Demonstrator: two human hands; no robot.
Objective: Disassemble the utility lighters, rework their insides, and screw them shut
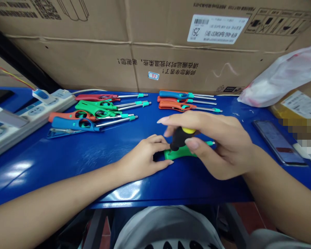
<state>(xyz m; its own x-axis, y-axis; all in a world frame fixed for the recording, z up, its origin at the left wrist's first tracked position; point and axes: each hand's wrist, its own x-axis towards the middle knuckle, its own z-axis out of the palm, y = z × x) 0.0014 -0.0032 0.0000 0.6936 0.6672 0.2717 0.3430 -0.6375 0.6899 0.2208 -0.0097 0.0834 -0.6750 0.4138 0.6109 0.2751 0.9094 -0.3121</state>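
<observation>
A green gas lighter (pixel 185 152) lies on the blue table, its metal tip pointing right. My left hand (pixel 145 157) rests on the table with fingers and thumb closed on the lighter's handle end. Above it, my right hand (pixel 223 141) grips a short screwdriver (pixel 180 138) with a black and yellow handle, its dark lower end down at the green handle. The screwdriver's tip cannot be made out, and my right hand hides part of the lighter.
Several lighters lie at the left, among them a blue one (pixel 72 123); more, including an orange one (pixel 173 104), lie at back centre. A power strip (pixel 38 110) is left; a phone (pixel 277 141) and plastic bag (pixel 282 76) are right. A cardboard box (pixel 93 55) stands behind.
</observation>
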